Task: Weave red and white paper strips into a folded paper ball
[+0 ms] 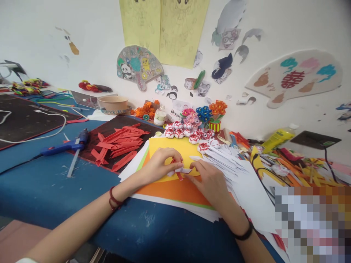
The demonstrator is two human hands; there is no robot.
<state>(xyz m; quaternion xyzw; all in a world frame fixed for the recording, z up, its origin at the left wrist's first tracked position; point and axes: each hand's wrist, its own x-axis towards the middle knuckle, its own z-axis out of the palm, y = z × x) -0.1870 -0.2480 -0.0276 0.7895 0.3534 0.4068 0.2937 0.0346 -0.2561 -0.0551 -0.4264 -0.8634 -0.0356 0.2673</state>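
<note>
currently both hands, left hand [160, 164] and right hand [210, 180], pinch shut on a red-and-white paper piece [179, 171] over yellow card [172, 146], mid-fold; next likely needs a firm crease.

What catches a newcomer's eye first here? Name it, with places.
Both hands, left hand and right hand, pinch a small red-and-white folded paper piece over a yellow sheet at centre. Left of them lies a pile of red paper strips; behind, a row of red-and-white paper flowers.
</note>
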